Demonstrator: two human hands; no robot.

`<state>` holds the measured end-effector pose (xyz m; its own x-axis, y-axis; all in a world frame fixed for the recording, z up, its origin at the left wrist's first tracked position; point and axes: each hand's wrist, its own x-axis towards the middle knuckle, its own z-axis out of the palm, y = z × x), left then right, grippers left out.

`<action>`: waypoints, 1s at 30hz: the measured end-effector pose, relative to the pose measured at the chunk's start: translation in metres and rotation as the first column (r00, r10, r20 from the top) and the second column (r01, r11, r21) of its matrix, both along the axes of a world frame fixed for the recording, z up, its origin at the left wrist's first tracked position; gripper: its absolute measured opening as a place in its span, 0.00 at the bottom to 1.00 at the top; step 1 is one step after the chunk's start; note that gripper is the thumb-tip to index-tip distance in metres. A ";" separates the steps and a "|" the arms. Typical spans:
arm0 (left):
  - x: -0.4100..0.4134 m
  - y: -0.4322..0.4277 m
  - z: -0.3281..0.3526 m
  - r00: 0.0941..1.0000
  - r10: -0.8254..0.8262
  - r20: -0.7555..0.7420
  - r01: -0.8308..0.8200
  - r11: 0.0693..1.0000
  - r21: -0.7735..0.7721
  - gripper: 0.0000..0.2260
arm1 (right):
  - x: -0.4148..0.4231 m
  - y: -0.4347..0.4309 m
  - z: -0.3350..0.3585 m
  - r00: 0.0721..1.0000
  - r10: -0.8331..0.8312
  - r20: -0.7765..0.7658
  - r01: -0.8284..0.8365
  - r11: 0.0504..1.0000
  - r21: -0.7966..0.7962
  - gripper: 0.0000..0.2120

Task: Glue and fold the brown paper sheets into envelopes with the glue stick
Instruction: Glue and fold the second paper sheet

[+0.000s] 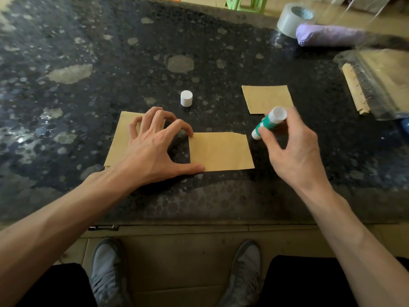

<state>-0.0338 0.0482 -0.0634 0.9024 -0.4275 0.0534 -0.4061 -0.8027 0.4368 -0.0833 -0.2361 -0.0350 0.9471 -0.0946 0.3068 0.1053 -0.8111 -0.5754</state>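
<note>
left hand (150,149) splayed, touching brown sheet (221,151) | right hand (294,149) grips seemingly uncapped glue stick (269,122)

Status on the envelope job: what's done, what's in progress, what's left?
Done: the cap is off, standing apart. In hand: the right hand holds the open glue stick beside the middle sheet, which the left hand steadies by thumb and forefinger. Left: that sheet shows no fold; the left sheet and far sheet lie flat, finished or not I cannot tell.
</note>
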 end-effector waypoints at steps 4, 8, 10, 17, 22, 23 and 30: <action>0.000 0.000 0.001 1.000 -0.005 -0.014 0.004 1.000 -0.005 0.39 | 0.007 0.005 0.003 0.999 0.045 -0.010 -0.040 0.956 0.290 0.11; -0.001 0.001 0.001 1.000 -0.005 -0.011 0.005 1.000 -0.002 0.38 | 0.009 0.031 0.003 0.985 0.168 -0.032 -0.143 0.912 0.384 0.11; -0.001 0.001 0.000 1.000 -0.001 -0.005 0.001 1.000 0.002 0.38 | 0.010 0.042 0.002 0.975 0.215 -0.054 -0.181 0.915 0.361 0.11; 0.000 0.002 -0.002 1.000 -0.008 -0.001 0.008 1.000 -0.002 0.37 | 0.019 0.060 -0.005 0.942 0.286 -0.176 -0.238 0.938 0.250 0.14; 0.000 0.001 -0.006 0.999 -0.002 0.034 0.002 1.000 0.001 0.37 | 0.018 0.068 -0.009 0.964 0.235 -0.120 -0.211 0.960 0.186 0.19; 0.000 0.001 -0.005 0.999 -0.001 0.033 0.001 1.000 0.001 0.36 | 0.017 0.067 -0.008 0.967 0.224 -0.117 -0.203 0.965 0.168 0.19; 0.001 0.001 -0.005 1.000 -0.002 0.022 0.002 1.000 0.006 0.37 | 0.012 0.063 -0.007 0.965 0.223 -0.136 -0.213 0.973 0.084 0.20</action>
